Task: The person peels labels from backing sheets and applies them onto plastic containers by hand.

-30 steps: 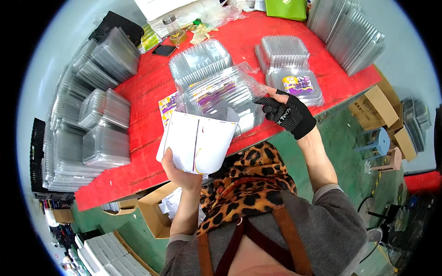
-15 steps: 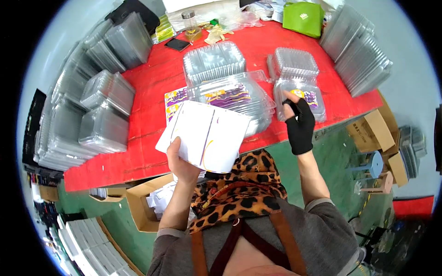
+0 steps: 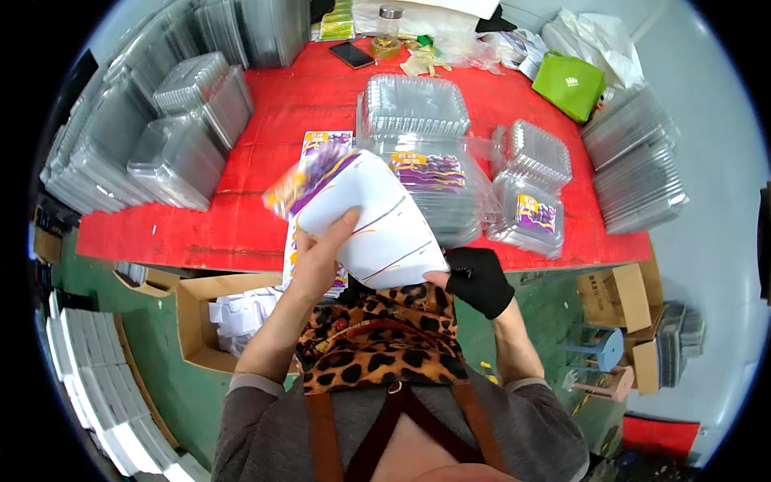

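Note:
My bare left hand (image 3: 323,255) grips a white-backed label sheet (image 3: 385,221), whose upper left part curls over and shows blurred purple and orange print. At the sheet's lower right corner, my right hand (image 3: 479,281), in a black fingerless glove, pinches the edge. Behind the sheet lies a clear plastic container stack (image 3: 446,213) with purple and orange labels on top. A smaller labelled container (image 3: 526,217) sits to its right. More printed label sheets (image 3: 328,141) lie on the red table at the left of the stack.
Tall stacks of clear containers (image 3: 181,161) line the table's left side, others (image 3: 638,181) the right. A phone (image 3: 352,55), a glass jar (image 3: 388,32) and a green bag (image 3: 569,84) are at the back. Below stands a cardboard box (image 3: 193,325) with white paper; a blue stool (image 3: 606,349) is right.
My right hand has left the containers, moved down and left, and taken the sheet's corner. The sheet's upper left part now curls over. The camera view has shifted.

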{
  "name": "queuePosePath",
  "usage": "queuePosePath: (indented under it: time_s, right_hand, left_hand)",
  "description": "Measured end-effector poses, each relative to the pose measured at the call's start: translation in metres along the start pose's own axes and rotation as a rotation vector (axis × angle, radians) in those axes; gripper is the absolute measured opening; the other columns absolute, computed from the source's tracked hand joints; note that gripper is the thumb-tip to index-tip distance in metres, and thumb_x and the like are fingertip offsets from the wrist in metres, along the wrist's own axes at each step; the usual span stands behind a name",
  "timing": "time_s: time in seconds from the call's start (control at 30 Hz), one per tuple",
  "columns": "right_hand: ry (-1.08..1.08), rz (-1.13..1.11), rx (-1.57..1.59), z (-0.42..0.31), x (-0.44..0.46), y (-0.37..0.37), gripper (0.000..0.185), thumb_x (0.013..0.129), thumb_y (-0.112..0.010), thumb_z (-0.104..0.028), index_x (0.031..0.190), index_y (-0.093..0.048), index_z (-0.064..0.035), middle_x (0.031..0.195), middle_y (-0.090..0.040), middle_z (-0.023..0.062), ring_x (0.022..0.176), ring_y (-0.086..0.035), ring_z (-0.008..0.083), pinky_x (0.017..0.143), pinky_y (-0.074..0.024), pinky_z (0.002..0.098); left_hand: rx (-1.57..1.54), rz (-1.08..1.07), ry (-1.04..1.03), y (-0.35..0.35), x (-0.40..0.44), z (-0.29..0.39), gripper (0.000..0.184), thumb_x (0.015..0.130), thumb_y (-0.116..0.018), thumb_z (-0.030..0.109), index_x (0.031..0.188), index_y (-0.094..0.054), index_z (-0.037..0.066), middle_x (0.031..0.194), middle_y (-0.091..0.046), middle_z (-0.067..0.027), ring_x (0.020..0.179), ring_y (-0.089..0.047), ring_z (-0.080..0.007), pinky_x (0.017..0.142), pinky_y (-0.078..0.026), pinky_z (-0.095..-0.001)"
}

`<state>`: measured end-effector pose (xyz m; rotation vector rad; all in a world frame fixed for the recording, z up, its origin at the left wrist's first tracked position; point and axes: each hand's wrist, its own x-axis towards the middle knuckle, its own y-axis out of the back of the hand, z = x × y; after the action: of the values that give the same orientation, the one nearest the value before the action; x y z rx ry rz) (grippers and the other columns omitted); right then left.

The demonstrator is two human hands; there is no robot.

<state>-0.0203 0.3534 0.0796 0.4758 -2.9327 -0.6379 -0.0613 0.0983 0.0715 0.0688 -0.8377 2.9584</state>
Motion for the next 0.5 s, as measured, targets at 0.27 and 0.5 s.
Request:
queuePosePath:
  time_s: [0.27,0.5]
  right_hand:
    - [0.07,-0.075,-0.383,0.031,0.003,-0.017,0.03,0.082,-0.075,-0.036,0.078,-0.073,-0.0067,0.07,-0.066,0.0121,0.064,-0.064,0.0311,0.06,-0.0487,0.0379]
    - [0.342,-0.124,-0.654,-0.048,0.007,0.012,0.026,0.078,-0.078,-0.033,0.076,-0.072,-0.0078,0.07,-0.066,0.0109,0.065,-0.065,0.0285,0.058,-0.0484,0.0416]
  left_hand:
    - [0.049,-0.104,-0.008,-0.006,-0.001,0.005,0.026,0.095,-0.065,0.015,0.116,-0.063,0.0,0.105,-0.069,-0.0062,0.092,-0.065,-0.0116,0.08,-0.052,-0.027]
    - [0.349,-0.227,-0.073,-0.008,-0.001,0.008,0.026,0.099,-0.059,0.015,0.118,-0.062,-0.003,0.105,-0.069,-0.0051,0.094,-0.061,-0.0098,0.081,-0.049,-0.0262]
